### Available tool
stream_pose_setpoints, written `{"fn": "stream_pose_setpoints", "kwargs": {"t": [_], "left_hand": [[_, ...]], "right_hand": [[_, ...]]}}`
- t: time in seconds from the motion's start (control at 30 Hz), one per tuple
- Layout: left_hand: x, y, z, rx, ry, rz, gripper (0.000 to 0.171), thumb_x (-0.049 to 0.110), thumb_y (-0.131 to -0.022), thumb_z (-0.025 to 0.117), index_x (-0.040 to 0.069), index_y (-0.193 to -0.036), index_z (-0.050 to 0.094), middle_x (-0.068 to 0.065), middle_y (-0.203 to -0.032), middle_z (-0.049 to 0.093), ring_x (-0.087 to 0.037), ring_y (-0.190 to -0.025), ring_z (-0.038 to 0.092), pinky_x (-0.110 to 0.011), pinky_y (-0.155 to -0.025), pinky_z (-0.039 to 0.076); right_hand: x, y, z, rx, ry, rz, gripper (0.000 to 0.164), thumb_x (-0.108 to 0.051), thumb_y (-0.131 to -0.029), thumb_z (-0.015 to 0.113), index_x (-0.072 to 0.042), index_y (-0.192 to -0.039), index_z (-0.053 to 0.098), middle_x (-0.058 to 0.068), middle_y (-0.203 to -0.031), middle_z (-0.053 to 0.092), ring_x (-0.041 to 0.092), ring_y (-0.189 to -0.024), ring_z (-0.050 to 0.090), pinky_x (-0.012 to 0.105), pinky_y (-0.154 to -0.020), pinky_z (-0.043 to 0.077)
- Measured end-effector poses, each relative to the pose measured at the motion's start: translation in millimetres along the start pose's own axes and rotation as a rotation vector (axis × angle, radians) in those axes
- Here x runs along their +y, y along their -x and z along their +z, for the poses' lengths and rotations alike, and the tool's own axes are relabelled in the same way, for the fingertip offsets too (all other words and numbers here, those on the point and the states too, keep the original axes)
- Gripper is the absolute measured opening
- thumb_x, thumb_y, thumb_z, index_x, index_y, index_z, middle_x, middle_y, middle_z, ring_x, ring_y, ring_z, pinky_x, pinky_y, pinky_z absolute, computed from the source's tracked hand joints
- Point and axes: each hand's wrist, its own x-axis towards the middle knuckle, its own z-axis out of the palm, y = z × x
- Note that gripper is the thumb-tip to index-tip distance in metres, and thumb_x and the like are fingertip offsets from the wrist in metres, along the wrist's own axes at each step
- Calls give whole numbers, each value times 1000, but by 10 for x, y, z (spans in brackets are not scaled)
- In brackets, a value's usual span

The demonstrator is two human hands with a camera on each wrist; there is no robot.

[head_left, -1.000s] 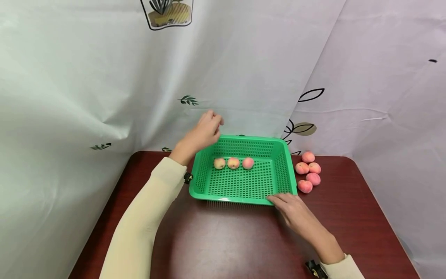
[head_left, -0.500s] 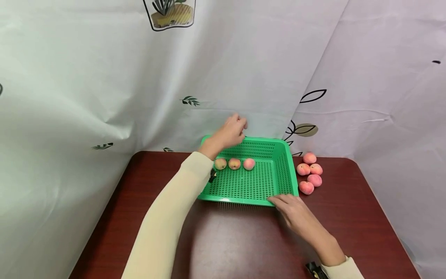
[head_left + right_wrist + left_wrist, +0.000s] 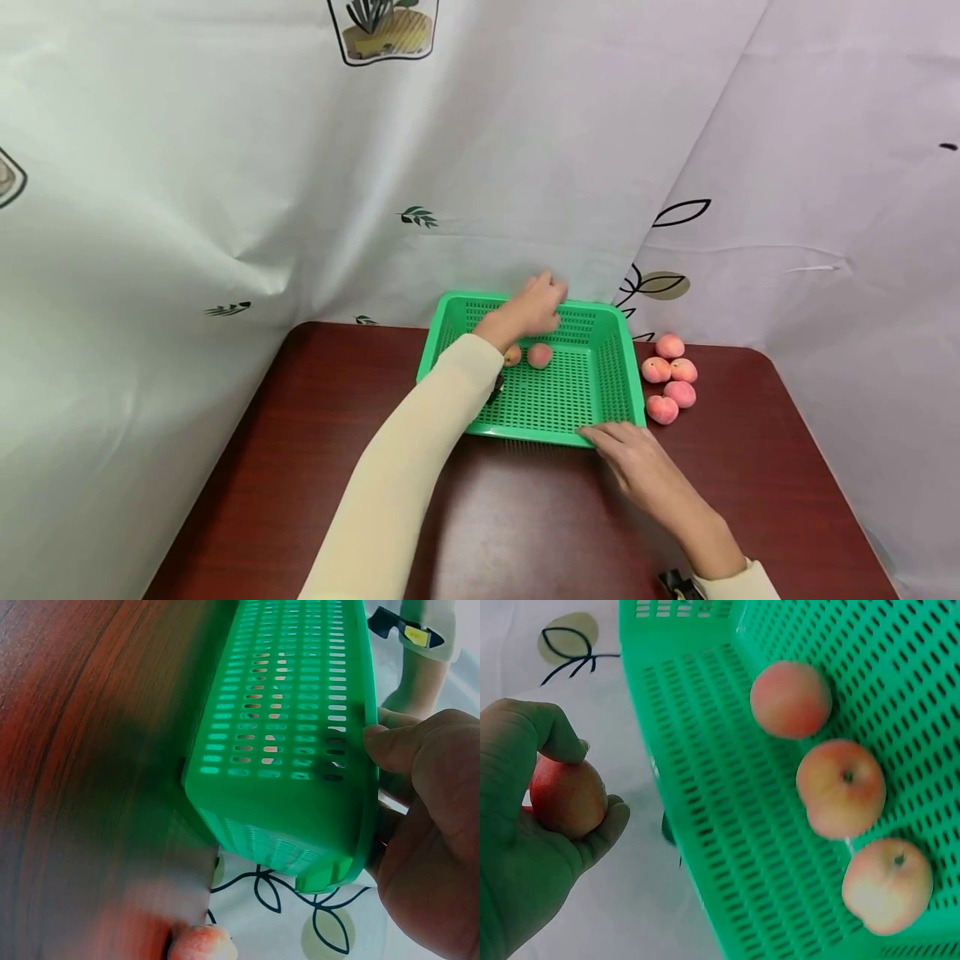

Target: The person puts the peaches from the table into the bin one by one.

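Note:
My left hand is over the back part of a green plastic basket. Between its thumb and fingers it holds a reddish peach, seen in the left wrist view just outside the basket's rim; in the head view the hand hides it. Inside the basket, three peaches lie in a row: a pink one, a yellow-orange one and a paler one. The forearm covers the paler one in the head view. At the front right corner, my right hand grips the basket's rim, thumb outside and fingers over the edge.
To the right of the basket, several peaches sit in a loose cluster on the dark red wooden table. A pale cloth backdrop with leaf prints hangs right behind the table and along both sides.
My left hand has moved rightward from the basket's back left corner and come lower, over the back of the basket. The right hand has stayed on the rim.

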Motion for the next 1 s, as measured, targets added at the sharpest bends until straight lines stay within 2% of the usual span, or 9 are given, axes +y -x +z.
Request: {"fn": "stream_pose_setpoints", "kwargs": {"t": [0.13,0.23,0.33,0.43,0.5,0.67,0.8,1.0], "left_hand": [[86,-93,115,-60,-22,8,25,16,-106,54,9,-129,55,-10,-125,45,-25,-104,41,-37,-86,41],[149,-160,208,-101,-68,-1,31,17,-106,54,9,-136,53,-11,-130,45,-26,-109,44,-37,-87,42],[208,-217,306,-145,-102,-36,43,20,-107,54,11,-148,46,-13,-146,41,-28,-130,45,-37,-97,45],[259,-258,398,-187,-101,-78,55,21,-107,53,13,-159,35,-14,-163,28,-30,-151,32,-39,-111,43],[287,-275,454,-210,-108,-92,59,21,-108,52,15,-162,30,-15,-168,21,-31,-156,25,-41,-118,39],[333,-301,570,-243,-163,-65,58,19,-109,49,17,-163,30,-14,-170,22,-31,-157,26,-42,-120,36],[357,-313,636,-280,-191,-62,55,15,-109,47,22,-162,32,-10,-170,24,-27,-156,28,-40,-120,37],[359,-333,699,-293,-261,-17,47,11,-109,48,19,-155,45,-8,-161,40,-25,-149,39,-37,-114,42]], "right_hand": [[8,4,-9,-3,-3,-4,37,-1,-83,73,-11,-119,74,1,-107,72,22,-93,68,42,-77,54],[12,-1,-11,-5,-4,-6,37,-2,-83,72,-10,-119,74,1,-107,72,22,-92,68,42,-76,53],[13,-5,-10,-11,-2,0,36,-2,-84,71,-11,-119,74,1,-107,72,21,-92,67,41,-76,53],[9,-3,-10,-17,-1,6,35,-2,-85,72,-11,-119,74,0,-107,72,21,-93,67,41,-77,53],[7,1,-9,-18,0,8,35,-2,-85,73,-11,-119,74,1,-108,72,21,-93,67,41,-77,53],[12,5,-6,-20,2,14,35,-2,-84,74,-11,-118,74,1,-107,72,20,-93,67,41,-78,53],[16,2,-5,-26,2,16,36,-1,-84,75,-11,-119,75,0,-107,72,20,-94,67,40,-79,53],[17,2,1,-20,-6,10,35,-1,-84,74,-10,-118,75,-1,-108,72,20,-94,66,40,-79,53]]}}
